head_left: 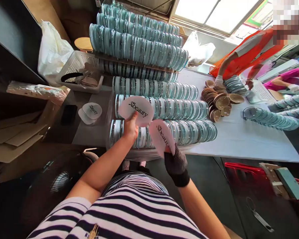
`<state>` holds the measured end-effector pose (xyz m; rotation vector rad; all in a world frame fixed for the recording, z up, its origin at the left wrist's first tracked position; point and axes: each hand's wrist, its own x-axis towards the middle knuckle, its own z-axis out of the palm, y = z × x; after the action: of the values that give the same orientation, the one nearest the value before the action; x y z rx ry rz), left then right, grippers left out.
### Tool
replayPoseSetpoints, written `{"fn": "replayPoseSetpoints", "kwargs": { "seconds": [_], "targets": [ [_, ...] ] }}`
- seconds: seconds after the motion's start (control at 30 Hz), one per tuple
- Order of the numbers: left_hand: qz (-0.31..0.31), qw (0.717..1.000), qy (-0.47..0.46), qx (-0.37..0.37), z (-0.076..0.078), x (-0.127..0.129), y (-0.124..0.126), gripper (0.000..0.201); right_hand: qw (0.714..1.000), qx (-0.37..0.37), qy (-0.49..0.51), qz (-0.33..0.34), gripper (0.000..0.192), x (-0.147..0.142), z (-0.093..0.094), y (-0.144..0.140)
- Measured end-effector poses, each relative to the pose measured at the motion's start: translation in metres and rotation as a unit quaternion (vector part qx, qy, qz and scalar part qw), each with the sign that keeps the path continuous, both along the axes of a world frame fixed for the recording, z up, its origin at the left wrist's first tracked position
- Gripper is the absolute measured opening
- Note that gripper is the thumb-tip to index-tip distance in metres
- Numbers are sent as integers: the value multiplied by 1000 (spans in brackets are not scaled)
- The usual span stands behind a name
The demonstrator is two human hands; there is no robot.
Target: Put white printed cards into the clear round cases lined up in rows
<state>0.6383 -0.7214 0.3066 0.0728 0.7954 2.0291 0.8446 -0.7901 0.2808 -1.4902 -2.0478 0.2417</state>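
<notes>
My bare left hand [132, 129] grips a round pale pink disc [137, 116] printed "Sbeauty", its thumb on the printed face. In my right hand [175, 161], which wears a dark dotted glove, a second printed disc [159, 139] is pinched at its lower edge and tilted. Both discs are held up side by side over rows of round clear-rimmed pieces [189, 131] lined up on edge. Off to the left, more printed discs [91, 111] lie in a small pile.
Further rows of round pieces [139, 46] are stacked behind. A white basket [72, 64] stands at the back left. Brown round pieces [215, 99] are heaped on the white table [229, 139] near a co-worker in an orange garment [251, 46]. A fan [60, 182] is at lower left.
</notes>
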Motion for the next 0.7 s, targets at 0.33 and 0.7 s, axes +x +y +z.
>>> {"fn": "replayPoseSetpoints", "kwargs": {
  "seconds": [0.33,0.7],
  "targets": [
    [-6,1000,-25,16,-5,-18,3,29,968,-185,-167,42,47,-61,-17,-15],
    [-14,997,-70,5,-7,-26,8,28,983,-133,-127,21,22,-71,-14,15]
  ]
}}
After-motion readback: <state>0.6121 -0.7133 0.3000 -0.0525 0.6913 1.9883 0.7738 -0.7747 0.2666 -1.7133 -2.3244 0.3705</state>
